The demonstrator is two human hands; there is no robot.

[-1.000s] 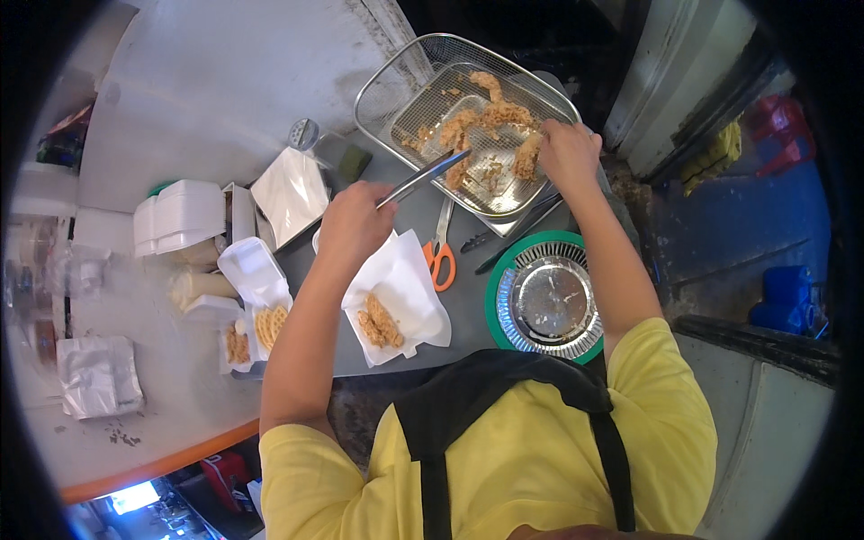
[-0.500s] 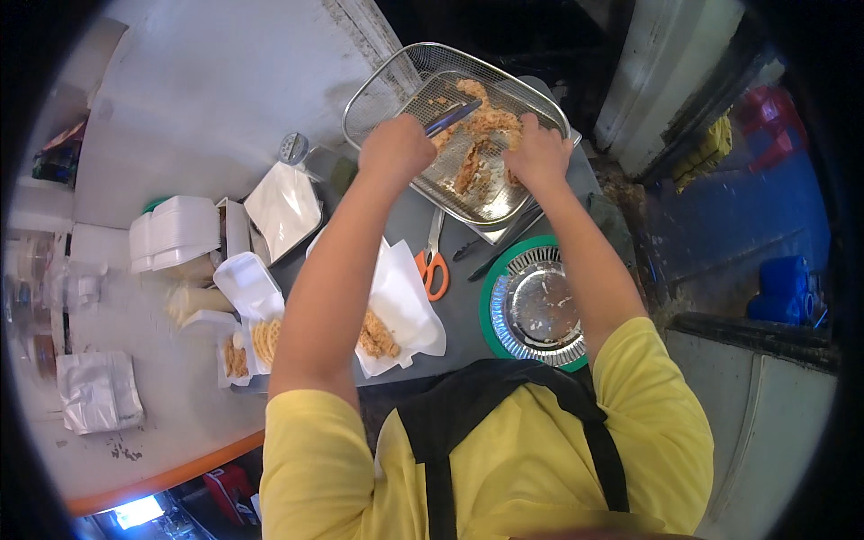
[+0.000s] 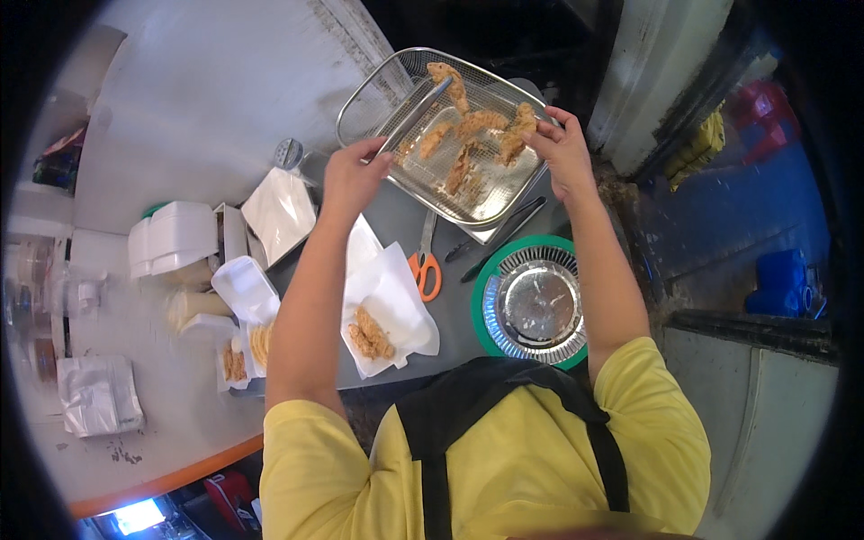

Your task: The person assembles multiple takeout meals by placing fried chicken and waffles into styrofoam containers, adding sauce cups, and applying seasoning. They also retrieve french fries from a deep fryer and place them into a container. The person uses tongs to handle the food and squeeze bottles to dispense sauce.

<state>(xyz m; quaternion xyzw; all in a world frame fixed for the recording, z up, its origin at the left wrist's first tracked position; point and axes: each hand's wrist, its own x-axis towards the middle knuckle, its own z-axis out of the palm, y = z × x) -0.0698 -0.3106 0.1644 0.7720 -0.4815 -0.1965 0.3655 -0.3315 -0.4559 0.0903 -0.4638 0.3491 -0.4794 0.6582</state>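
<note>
The left hand (image 3: 353,175) is closed around metal tongs (image 3: 416,115), whose tips reach into a wire basket (image 3: 450,135) at the far edge of the table (image 3: 405,225). The right hand (image 3: 560,148) pinches a piece of fried food (image 3: 513,135) at the basket's right side, fingers curled on it. More fried pieces (image 3: 468,144) lie across the basket's middle and one sits near the far rim.

The step in hand looks like picking pieces out of the basket. To do it well, the tongs should close on one piece near its middle, not its end, so that it does not snap or swing. The right hand can steady the neighbouring piece while the tongs lift, since the pieces lie touching one another and may cling. Lift straight up clear of the rim before crossing toward the body.

Nearer the person, an open paper sheet (image 3: 391,306) already carries some fried food (image 3: 369,335), just left of orange-handled scissors (image 3: 427,270). A foil plate (image 3: 535,306) on a green one sits to the right, well under the right forearm. The path from basket to paper passes over the scissors and a second pair of dark tongs (image 3: 504,225), so the piece needs a firm grip and a high carry.

Foam boxes (image 3: 180,238) stand to the left, apart from the work.
</note>
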